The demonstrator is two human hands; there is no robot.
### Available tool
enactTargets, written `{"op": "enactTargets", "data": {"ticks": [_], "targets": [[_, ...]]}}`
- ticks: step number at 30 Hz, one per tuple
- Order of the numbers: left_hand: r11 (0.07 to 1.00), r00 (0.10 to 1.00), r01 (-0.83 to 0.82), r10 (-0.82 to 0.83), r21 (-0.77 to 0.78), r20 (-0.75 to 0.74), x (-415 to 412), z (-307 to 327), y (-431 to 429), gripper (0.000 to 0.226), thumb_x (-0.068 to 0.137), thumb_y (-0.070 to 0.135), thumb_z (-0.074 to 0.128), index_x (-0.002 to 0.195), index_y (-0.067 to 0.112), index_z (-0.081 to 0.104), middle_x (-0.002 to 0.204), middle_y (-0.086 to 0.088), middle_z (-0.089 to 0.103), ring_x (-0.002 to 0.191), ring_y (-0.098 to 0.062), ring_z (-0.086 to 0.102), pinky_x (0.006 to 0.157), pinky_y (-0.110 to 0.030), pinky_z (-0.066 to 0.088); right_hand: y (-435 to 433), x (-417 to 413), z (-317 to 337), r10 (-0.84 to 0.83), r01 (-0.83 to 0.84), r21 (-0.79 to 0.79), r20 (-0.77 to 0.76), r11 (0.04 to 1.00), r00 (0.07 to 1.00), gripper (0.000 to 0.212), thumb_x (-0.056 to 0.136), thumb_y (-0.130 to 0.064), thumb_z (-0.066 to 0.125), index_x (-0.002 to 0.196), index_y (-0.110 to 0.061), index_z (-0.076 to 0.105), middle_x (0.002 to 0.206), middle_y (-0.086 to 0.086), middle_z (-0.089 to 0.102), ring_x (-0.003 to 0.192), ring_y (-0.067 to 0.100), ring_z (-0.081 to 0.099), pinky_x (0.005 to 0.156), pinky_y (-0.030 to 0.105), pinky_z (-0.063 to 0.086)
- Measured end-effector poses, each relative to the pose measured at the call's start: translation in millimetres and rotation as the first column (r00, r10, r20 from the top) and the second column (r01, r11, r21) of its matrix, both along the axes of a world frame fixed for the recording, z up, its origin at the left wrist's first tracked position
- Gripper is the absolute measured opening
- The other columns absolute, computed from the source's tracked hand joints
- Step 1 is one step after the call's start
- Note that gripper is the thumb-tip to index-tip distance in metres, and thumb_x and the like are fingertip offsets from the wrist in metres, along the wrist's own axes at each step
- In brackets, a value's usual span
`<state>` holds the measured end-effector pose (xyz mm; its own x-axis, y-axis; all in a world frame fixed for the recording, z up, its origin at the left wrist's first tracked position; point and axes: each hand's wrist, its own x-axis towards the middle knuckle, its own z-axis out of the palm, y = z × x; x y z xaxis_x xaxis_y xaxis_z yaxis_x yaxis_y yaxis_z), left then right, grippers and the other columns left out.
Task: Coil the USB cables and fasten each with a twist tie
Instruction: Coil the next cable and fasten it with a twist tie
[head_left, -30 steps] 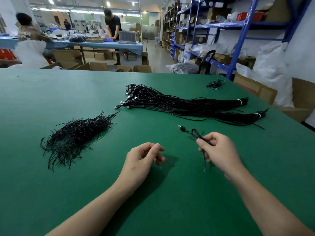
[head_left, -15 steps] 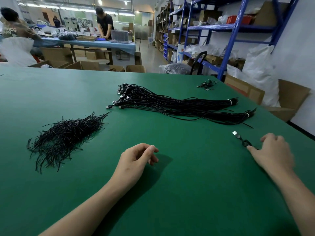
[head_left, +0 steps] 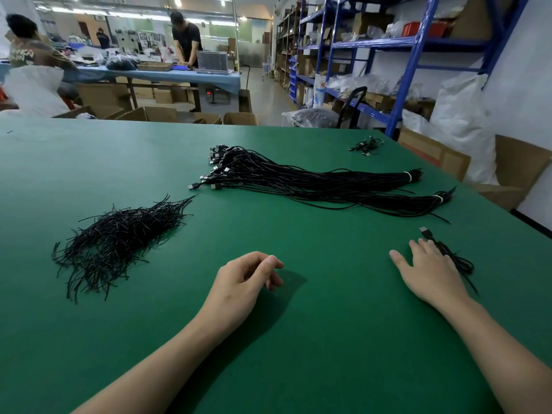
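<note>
A coiled black USB cable (head_left: 457, 259) lies on the green table (head_left: 298, 339) at the right, its plug pointing away from me. My right hand (head_left: 430, 273) is beside it with fingers spread and straight, its far edge touching the coil, holding nothing. My left hand (head_left: 242, 282) rests near the table's middle with fingers loosely curled and nothing in them. A pile of black twist ties (head_left: 119, 237) lies to the left. Two long bundles of uncoiled black USB cables (head_left: 313, 183) stretch across the middle of the table.
A small heap of coiled cables (head_left: 366, 146) sits at the table's far right corner. Cardboard boxes (head_left: 433, 150) and white sacks stand past the right edge, under blue shelving (head_left: 403, 85). People work at a far blue table (head_left: 167, 76).
My right hand carried the coiled cable to the right, set it down on the table and opened its fingers. My left hand stayed where it was.
</note>
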<state>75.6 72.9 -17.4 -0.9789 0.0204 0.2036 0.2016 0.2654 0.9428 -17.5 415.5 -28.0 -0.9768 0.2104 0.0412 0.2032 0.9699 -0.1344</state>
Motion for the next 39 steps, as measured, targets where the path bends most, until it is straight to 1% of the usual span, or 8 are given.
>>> {"op": "enactTargets", "data": {"ticks": [10,14,16,20,27,30,33,39], "targets": [[0.998,0.996,0.037,-0.033,-0.051,0.080,-7,4,4,0.019,0.102,0.038,0.055,0.100,0.028,0.071,0.090,0.007,0.075,0.088,-0.007,0.068,0.088,-0.024,0.050,-33,-12,8,0.094,-0.099,-0.083,-0.065,0.992,0.994,0.068,0.104,-0.056,0.031,0.157,-0.014,0.028,0.167,0.006,0.020,0.155,0.021,0.012,0.124,0.045,0.013],[0.919,0.991,0.119,-0.086,-0.376,0.102,-29,10,12,0.025,0.098,0.040,0.061,0.120,0.030,0.066,0.106,0.016,0.069,0.101,0.002,0.062,0.093,-0.019,0.046,-88,-23,11,0.227,-0.244,-0.160,-0.119,0.957,0.967,0.064,0.105,-0.051,0.033,0.157,-0.013,0.028,0.167,0.005,0.020,0.155,0.019,0.011,0.125,0.041,0.012],[0.845,0.996,0.093,-0.081,-0.527,0.046,-49,11,20,0.035,0.099,0.039,0.059,0.130,0.025,0.063,0.121,0.009,0.063,0.115,-0.007,0.055,0.105,-0.026,0.041,-116,-29,11,0.269,-0.297,-0.212,-0.153,0.931,0.951,0.062,0.106,-0.048,0.034,0.157,-0.013,0.029,0.166,0.005,0.022,0.155,0.019,0.012,0.125,0.040,0.013],[0.796,0.999,-0.014,-0.014,-0.605,-0.041,-97,11,40,0.039,0.102,0.030,0.053,0.140,0.020,0.057,0.144,0.000,0.052,0.136,-0.022,0.037,0.112,-0.029,0.026,-140,-38,2,0.302,-0.335,-0.228,-0.169,0.914,0.938,0.058,0.107,-0.043,0.035,0.156,-0.011,0.032,0.165,0.006,0.026,0.154,0.019,0.014,0.125,0.040,0.014],[0.704,1.000,0.000,-0.004,-0.710,-0.004,-185,8,80,0.050,0.103,0.019,0.043,0.154,0.021,0.040,0.161,0.002,0.035,0.145,-0.030,0.028,0.114,-0.048,0.031,-132,-36,3,0.204,-0.296,-0.292,-0.305,0.909,0.930,0.048,0.108,-0.030,0.038,0.150,-0.007,0.042,0.158,0.008,0.039,0.151,0.019,0.024,0.122,0.032,0.017],[0.635,1.000,-0.005,0.005,-0.773,-0.003,-210,3,95,0.051,0.104,0.026,0.043,0.155,0.027,0.037,0.161,0.002,0.035,0.145,-0.029,0.027,0.114,-0.050,0.026,-134,-36,5,0.200,-0.298,-0.319,-0.306,0.899,0.931,0.047,0.108,-0.028,0.038,0.150,-0.008,0.042,0.158,0.007,0.039,0.150,0.018,0.025,0.121,0.031,0.017],[0.548,0.995,-0.089,0.020,-0.831,-0.094,-226,-3,104,0.042,0.103,0.037,0.047,0.144,0.031,0.052,0.149,0.001,0.046,0.136,-0.029,0.034,0.106,-0.044,0.031,-134,-40,4,0.200,-0.283,-0.286,-0.286,0.916,0.937,0.047,0.108,-0.029,0.036,0.151,-0.010,0.041,0.159,0.005,0.038,0.150,0.017,0.025,0.122,0.035,0.013],[0.548,0.949,-0.278,0.029,-0.789,-0.314,-233,-2,105,0.020,0.102,0.033,0.051,0.115,0.024,0.064,0.120,0.001,0.061,0.118,-0.025,0.047,0.096,-0.040,0.031,-134,-43,1,0.196,-0.259,-0.269,-0.240,0.928,0.951,0.049,0.108,-0.029,0.035,0.153,-0.011,0.036,0.161,0.003,0.034,0.152,0.015,0.020,0.124,0.037,0.010]]}}
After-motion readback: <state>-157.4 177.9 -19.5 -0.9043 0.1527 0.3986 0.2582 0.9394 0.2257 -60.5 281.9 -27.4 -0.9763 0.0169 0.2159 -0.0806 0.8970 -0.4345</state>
